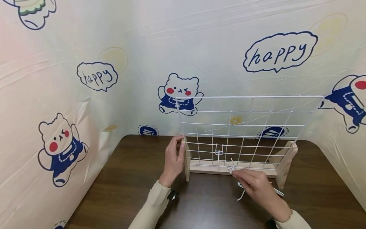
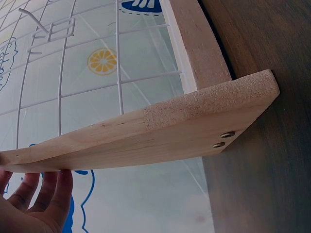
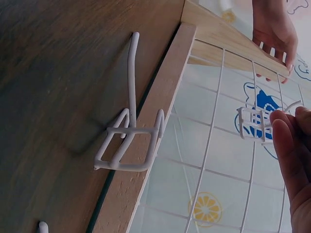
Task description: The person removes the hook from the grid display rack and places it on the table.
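A white wire grid rack (image 1: 253, 96) stands on the table between two wooden end panels. My left hand (image 1: 174, 159) grips the left wooden end panel (image 2: 184, 131) near its top, its fingertips against the panel's outer face in the left wrist view. My right hand (image 1: 258, 184) pinches a small white wire hook (image 1: 231, 169) between thumb and fingers, just in front of the grid's lower part. Another white hook (image 1: 219, 152) hangs on the grid, left of the held one. In the right wrist view, the held hook (image 3: 252, 124) shows its rectangular wire frame beyond my fingertips.
Loose white hooks (image 1: 241, 190) lie on the brown table (image 1: 123, 178) beneath and beside my right hand, partly hidden by it. One loose hook (image 3: 131, 145) appears close to the wooden base bar (image 3: 167, 92). A printed cloth (image 1: 137, 63) surrounds the table's back and sides.
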The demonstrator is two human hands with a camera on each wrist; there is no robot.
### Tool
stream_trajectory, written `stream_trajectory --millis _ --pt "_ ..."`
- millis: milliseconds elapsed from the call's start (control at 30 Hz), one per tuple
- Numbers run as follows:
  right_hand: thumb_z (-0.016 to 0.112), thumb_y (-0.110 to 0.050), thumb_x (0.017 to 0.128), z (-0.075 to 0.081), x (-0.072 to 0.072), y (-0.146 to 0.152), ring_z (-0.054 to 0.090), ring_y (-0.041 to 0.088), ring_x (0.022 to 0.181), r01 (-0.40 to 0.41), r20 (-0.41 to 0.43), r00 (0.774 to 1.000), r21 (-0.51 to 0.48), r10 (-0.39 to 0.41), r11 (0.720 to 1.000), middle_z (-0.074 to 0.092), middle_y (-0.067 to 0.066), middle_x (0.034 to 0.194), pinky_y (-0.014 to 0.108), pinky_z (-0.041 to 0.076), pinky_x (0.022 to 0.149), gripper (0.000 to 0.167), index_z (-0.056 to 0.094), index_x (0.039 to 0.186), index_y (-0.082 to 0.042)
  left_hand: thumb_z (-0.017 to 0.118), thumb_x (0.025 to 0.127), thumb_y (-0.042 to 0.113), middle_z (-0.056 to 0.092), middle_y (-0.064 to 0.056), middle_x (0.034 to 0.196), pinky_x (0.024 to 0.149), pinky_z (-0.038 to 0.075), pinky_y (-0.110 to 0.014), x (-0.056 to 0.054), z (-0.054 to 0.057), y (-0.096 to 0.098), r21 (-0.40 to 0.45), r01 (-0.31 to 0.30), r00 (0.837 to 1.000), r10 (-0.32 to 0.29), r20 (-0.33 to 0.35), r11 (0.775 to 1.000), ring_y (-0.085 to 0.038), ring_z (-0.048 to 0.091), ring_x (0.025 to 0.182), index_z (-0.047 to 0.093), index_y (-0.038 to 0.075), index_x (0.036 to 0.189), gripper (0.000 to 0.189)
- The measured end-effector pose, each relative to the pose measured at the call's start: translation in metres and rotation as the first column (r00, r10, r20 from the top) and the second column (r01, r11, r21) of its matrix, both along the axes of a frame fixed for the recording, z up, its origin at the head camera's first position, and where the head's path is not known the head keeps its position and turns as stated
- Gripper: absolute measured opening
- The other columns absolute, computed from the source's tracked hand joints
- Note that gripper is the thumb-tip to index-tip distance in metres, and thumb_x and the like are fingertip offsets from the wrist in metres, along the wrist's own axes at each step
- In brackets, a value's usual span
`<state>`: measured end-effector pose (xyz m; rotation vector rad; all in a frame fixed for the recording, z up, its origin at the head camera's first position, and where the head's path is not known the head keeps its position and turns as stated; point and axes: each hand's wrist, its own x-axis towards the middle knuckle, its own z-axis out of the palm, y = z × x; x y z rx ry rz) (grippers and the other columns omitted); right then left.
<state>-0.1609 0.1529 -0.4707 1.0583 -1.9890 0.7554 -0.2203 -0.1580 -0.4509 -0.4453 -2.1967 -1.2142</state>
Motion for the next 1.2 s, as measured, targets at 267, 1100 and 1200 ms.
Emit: stream_trajectory --millis 267,1100,1200 --pt "0.046 -0.026 0.111 -0.002 0.000 -0.005 0.076 0.017 0.072 -0.009 -0.035 0.999 0.013 0.009 1.000 0.080 0.004 0.085 0.023 0.061 0.069 0.042 0.079 0.093 -0.006 0.050 0.108 0.015 0.068 -0.011 0.123 0.093 0.062 -0.046 0.000 0.001 0.000 -0.002 0.000 1.000 0.000 0.000 1.000 -0.023 0.067 0.108 0.060 0.005 0.129 0.025" --pt "0.042 -0.027 0.112 -0.015 -0.001 -0.013 0.075 0.013 0.071 -0.035 -0.035 0.999 0.046 0.037 0.998 0.079 0.002 0.084 0.022 0.061 0.064 0.044 0.078 0.094 -0.008 0.050 0.108 0.014 0.068 -0.010 0.122 0.093 0.063 -0.045 0.000 -0.001 0.000 -0.004 -0.005 1.000 0.005 0.003 1.000 -0.023 0.067 0.107 0.060 0.001 0.130 0.027" --pt "0.041 -0.028 0.112 -0.017 0.000 -0.014 0.071 0.009 0.069 -0.028 -0.018 0.999 0.067 0.029 0.997 0.078 -0.001 0.082 0.019 0.058 0.063 0.045 0.078 0.093 -0.010 0.050 0.108 0.014 0.068 -0.010 0.122 0.092 0.063 -0.045 0.000 -0.001 0.000 -0.006 -0.007 1.000 0.007 -0.002 1.000 -0.022 0.068 0.106 0.060 0.002 0.130 0.027"
